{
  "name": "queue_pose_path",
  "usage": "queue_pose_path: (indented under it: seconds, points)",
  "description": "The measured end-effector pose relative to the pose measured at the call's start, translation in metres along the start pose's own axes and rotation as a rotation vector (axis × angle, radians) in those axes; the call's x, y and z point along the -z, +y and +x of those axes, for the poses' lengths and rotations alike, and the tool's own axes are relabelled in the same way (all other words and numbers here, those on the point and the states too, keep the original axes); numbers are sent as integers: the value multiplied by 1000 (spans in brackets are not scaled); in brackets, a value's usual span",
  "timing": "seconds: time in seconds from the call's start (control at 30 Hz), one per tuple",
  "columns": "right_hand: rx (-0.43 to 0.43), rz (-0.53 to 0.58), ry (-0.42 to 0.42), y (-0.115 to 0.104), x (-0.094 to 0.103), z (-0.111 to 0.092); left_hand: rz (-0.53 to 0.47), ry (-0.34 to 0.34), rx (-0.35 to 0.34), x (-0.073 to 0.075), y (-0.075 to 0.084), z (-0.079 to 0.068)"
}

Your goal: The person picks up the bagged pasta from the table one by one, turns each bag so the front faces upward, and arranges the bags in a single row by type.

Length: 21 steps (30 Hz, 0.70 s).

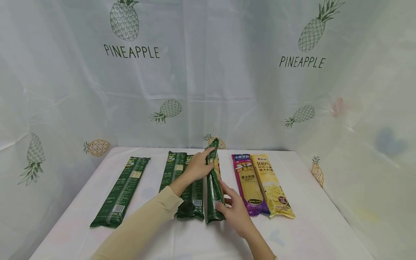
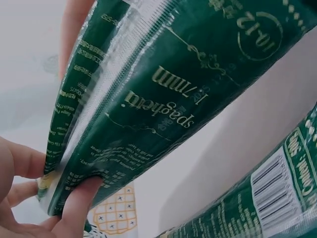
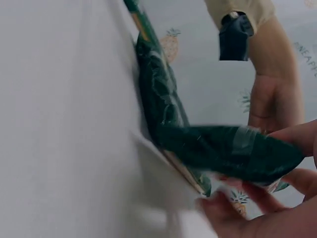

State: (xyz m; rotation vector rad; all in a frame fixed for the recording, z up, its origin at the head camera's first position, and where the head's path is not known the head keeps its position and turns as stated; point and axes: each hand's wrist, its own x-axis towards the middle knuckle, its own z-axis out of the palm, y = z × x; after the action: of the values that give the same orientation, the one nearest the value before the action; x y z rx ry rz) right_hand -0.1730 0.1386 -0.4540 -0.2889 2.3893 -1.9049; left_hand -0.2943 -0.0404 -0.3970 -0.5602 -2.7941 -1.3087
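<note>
Between both hands a green spaghetti packet (image 1: 213, 186) is turned up on its long edge, its far end raised above the near one. My left hand (image 1: 196, 168) pinches the far end, thumb on the printed back in the left wrist view, where "spaghetti 1.7mm" reads on the packet (image 2: 148, 99). Lower down, my right hand (image 1: 237, 213) holds the near end from the right side, thumb and fingers at its edges. Just left of it two more green packets (image 1: 196, 189) lie side by side, partly covered by my left hand and forearm.
Another green packet (image 1: 121, 193) lies alone at the table's left. To the right, a purple spaghetti packet (image 1: 247, 182) and a yellow pasta packet (image 1: 274, 191) lie touching, fronts up. A pineapple-print curtain (image 1: 208, 72) stands behind the white-covered table (image 1: 312, 216).
</note>
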Motion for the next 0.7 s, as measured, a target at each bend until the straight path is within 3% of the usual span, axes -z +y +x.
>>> queue_pose_path:
  seconds: [0.13, 0.4, 0.7]
  points:
    - [-106, 171, -42, -3, 5, 2, -69, -3, 1, 0, -2, 1]
    - [-262, 437, -155, -1, 19, 6, -177, -11, 67, 1, -4, 3]
    - [-231, 352, -213, 5, 20, 8, -196, -64, 86, 1, -4, -2]
